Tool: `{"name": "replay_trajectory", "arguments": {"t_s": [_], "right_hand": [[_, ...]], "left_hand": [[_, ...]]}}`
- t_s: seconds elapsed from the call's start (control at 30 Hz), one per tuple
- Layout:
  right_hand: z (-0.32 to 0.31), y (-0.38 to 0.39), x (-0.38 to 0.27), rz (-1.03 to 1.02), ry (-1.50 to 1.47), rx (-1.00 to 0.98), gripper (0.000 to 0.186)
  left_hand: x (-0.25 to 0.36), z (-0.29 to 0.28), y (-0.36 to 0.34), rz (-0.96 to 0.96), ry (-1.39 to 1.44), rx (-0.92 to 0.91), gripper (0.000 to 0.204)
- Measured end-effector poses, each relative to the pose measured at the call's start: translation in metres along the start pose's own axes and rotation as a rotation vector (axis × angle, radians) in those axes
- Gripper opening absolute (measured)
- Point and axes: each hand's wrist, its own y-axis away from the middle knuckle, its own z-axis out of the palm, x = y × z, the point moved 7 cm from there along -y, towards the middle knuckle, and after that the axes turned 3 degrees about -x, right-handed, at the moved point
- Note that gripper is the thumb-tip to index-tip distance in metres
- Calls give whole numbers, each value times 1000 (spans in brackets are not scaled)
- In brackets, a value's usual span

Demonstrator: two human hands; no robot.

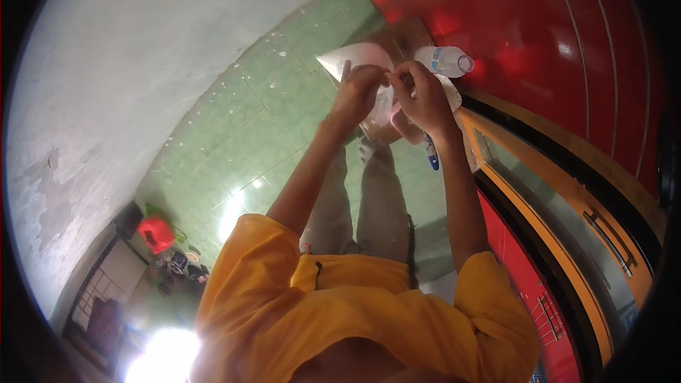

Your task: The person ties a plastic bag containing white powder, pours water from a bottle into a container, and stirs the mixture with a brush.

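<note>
My left hand [360, 91] and my right hand [423, 99] meet close together, fingers bent into pinches. Between them they grip the top of what looks like a clear plastic bag [381, 108]; its lower part shows whitish below my fingers. Just beyond my left hand lies a white pointed sheet or bag [355, 57], partly covered by my fingers. A clear plastic bottle [448, 62] with a blue band lies on its side past my right hand. Under my right wrist a pink-rimmed item [403, 126] is partly hidden. Beside that wrist a dark blue patterned handle [432, 154] sticks out.
Glossy red panels [525, 35] rise at the far right. An orange-framed cabinet [553, 220] with a dark handle runs along my right. On the left stands a peeling white wall [106, 99] above a green tiled floor [234, 113]. A red item [155, 234] lies among clutter at lower left.
</note>
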Motion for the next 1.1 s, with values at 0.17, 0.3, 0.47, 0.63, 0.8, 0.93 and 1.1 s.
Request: {"name": "replay_trajectory", "arguments": {"t_s": [0.17, 0.3, 0.47, 0.63, 0.8, 0.93, 1.1], "right_hand": [[10, -3, 12, -51, -160, -41, 17], [19, -4, 22, 37, -413, -55, 15], [5, -7, 9, 24, -169, -50, 18], [-5, -7, -8, -17, 98, -10, 20], [-5, -11, -12, -29, 228, -29, 17], [-8, -12, -21, -119, 345, -10, 12], [-3, -15, -14, -105, 466, -24, 11]], "left_hand": [[-2, -2, -2, -81, 52, -60, 20], [1, -5, -6, -101, 144, -45, 17], [3, -10, -8, -119, 105, -135, 17], [1, -9, -8, -113, 57, -197, 21], [4, -8, -9, -80, 1, -205, 22], [9, -10, -10, -60, -29, -208, 21], [7, -6, -10, -99, -109, -275, 20]]}}
